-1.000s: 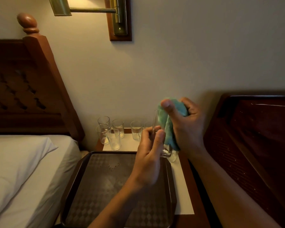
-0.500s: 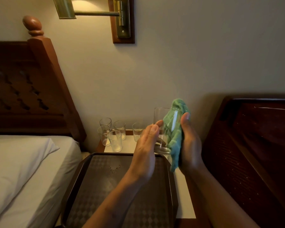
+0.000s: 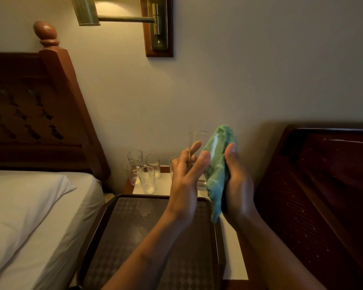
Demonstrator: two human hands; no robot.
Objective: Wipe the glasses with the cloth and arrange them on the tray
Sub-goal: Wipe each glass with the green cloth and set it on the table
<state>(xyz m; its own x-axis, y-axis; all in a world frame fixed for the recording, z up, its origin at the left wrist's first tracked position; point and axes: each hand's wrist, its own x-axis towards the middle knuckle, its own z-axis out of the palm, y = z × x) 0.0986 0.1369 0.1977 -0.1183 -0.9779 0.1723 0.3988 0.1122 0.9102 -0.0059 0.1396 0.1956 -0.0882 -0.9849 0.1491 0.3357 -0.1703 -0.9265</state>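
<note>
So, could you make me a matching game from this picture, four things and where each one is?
Things: 1 cloth; 2 tray; 3 group of glasses; 4 wall lamp.
Places: A high on the wall; B between the right hand and the held glass; C back of the bedside table; D nearest the camera, no glasses on it.
Pairs: 1-B, 2-D, 3-C, 4-A.

Clear glass upright, green cloth against its side — other glasses clustered beyond dark patterned tray.
</note>
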